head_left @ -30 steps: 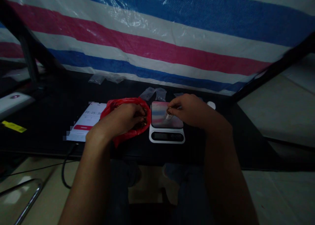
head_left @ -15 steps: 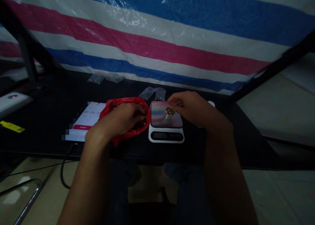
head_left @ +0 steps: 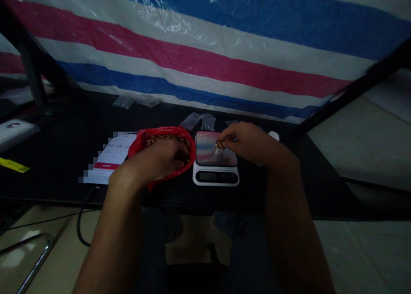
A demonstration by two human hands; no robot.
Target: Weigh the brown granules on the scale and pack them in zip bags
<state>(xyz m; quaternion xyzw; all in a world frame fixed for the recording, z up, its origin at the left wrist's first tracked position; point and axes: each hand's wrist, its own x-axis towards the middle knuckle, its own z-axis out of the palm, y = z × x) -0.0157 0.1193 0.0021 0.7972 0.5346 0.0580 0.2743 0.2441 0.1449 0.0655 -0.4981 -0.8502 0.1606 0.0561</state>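
Note:
My left hand [head_left: 168, 154] reaches into a red plastic bag [head_left: 136, 144], its fingers curled down among small brown-gold pieces [head_left: 163, 138]. Whatever lies between those fingertips is hidden. A small shiny cup [head_left: 219, 151], filled with similar pieces, stands upright on the metal plate of a white digital scale [head_left: 199, 178]. Thumb and forefinger of my right hand [head_left: 247, 139] are pinched together at the cup's top; what they hold is too small and dark to make out. On the plate, right of the cup, lies a tiny brown piece [head_left: 227, 159].
A phone [head_left: 112, 157] showing a timer lies left of the bag. Clear plastic bags [head_left: 208, 122] rest behind the scale and further left. A yellow strip [head_left: 14, 165] and a white device [head_left: 16, 133] are at far left. A striped sheet [head_left: 205, 49] hangs behind the black table.
My right fingers have come down and left onto the cup's top. My left hand has shifted slightly towards me inside the bag, showing more pieces behind it.

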